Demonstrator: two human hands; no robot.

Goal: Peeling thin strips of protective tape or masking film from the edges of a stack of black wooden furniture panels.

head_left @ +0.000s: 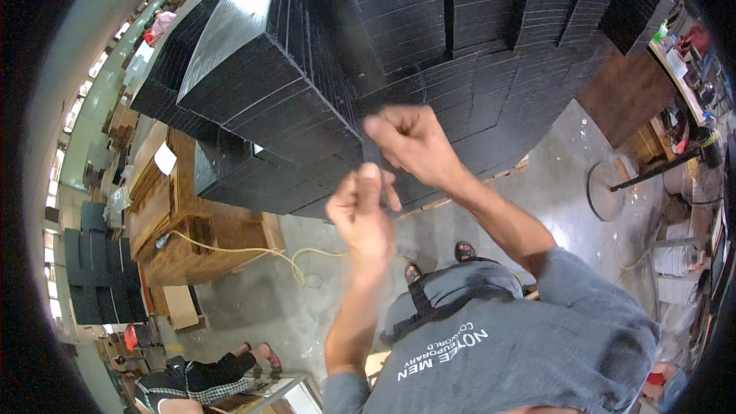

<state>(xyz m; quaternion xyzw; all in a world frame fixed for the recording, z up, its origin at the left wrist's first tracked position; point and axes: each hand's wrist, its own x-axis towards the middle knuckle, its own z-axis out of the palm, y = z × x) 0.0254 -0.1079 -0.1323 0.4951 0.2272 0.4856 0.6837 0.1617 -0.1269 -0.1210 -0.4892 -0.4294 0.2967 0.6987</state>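
Observation:
In front of me rises a large stack of black boards (468,96), thin panels piled in several blocks. My right hand (418,146) is closed in a pinch close to the front face of the stack, its fingertips slightly blurred. Just below and to the left of it, my left hand (362,211) is closed too, with the thumb on top and the fingers curled. A narrow dark patch shows between the two hands; whether it is a held piece or the stack behind, I cannot make out. At the upper left, a block of black panels (253,88) juts toward me.
A brown wooden bench (203,218) stands at the left, with a yellow hose (295,264) trailing across the grey floor. Another person (203,383) is at the lower left. At the right are a round-based stand (606,190) and a cluttered shelf (678,107).

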